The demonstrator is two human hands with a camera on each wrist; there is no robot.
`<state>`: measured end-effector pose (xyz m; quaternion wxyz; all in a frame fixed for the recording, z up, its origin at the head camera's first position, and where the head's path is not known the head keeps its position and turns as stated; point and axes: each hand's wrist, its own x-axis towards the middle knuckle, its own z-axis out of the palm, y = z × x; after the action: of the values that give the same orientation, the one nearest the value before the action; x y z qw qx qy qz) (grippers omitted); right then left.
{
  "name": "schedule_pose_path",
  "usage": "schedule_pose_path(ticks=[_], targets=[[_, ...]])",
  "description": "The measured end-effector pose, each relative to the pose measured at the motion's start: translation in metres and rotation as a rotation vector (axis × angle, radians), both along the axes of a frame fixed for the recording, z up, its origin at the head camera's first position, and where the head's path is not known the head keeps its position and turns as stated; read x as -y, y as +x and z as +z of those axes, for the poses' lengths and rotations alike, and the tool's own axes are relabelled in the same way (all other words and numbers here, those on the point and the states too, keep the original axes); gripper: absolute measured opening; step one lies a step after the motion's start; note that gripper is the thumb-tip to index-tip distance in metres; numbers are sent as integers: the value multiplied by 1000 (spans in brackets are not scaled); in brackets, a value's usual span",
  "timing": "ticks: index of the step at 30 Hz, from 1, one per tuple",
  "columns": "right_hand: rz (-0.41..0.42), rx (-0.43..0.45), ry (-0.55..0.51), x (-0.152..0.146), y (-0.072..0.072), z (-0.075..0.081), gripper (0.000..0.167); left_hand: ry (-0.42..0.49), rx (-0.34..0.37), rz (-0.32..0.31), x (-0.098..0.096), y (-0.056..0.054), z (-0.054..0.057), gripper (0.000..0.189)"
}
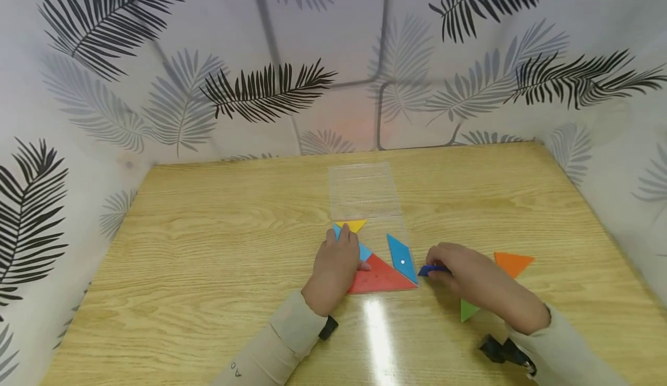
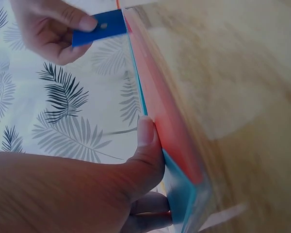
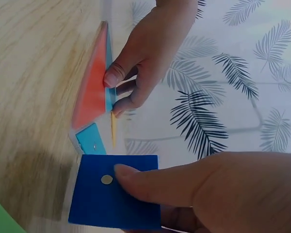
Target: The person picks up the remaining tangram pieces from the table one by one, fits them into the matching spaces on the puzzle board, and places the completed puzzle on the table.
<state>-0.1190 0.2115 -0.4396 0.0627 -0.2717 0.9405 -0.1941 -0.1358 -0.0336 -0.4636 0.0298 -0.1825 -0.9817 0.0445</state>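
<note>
Coloured flat tangram pieces lie in a clear plastic tray [image 1: 403,231]: a large red triangle [image 1: 383,276], a light blue piece [image 1: 366,252], a yellow piece [image 1: 356,224] and a blue parallelogram [image 1: 400,257]. My left hand [image 1: 334,265] rests over the left side, its thumb and fingertips touching the light blue piece and partly hiding it. Just right of the tray, my right hand [image 1: 464,270] pinches a dark blue square [image 3: 99,206] between thumb and fingers. A pale dot marks the square's face.
Behind the pieces, a clear ridged plastic panel [image 1: 365,192] lies flat. An orange piece [image 1: 513,263] and a green piece [image 1: 469,311] lie on the wooden table [image 1: 208,241] near the right forearm, which covers parts of them. Leaf-printed cloth [image 1: 344,44] surrounds the table's back and sides.
</note>
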Motion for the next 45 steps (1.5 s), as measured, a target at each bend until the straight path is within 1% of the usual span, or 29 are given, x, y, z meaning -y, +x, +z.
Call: schedule_pose_path(ticks=[5,11,15,21,24,27,30,37,45], targets=[[-35,-56,-27,3,-3,5,8,24,-9,-3,0,1,0,66],[-51,-142,-80,4,-6,3,12,33,-5,1,0,0,-1,66],[-50,-199,-114,4,-9,1,11,17,-3,2,0,1,-1,67],[-51,-223,-149,8,-14,0,10,-4,-61,-14,1,2,-3,65],[-44,-251,-154,11,-18,-1,11,-7,-63,-16,1,2,-3,66],[-18,-301,-155,14,-21,-3,14,0,-54,-13,1,2,-3,65],[17,-343,-150,18,-25,-4,16,3,-64,-12,1,1,-4,65],[84,-369,-161,29,-32,-8,14,-22,-96,-15,2,1,-4,67],[221,-471,-208,38,-44,-20,17,-37,-152,-25,2,2,-4,67]])
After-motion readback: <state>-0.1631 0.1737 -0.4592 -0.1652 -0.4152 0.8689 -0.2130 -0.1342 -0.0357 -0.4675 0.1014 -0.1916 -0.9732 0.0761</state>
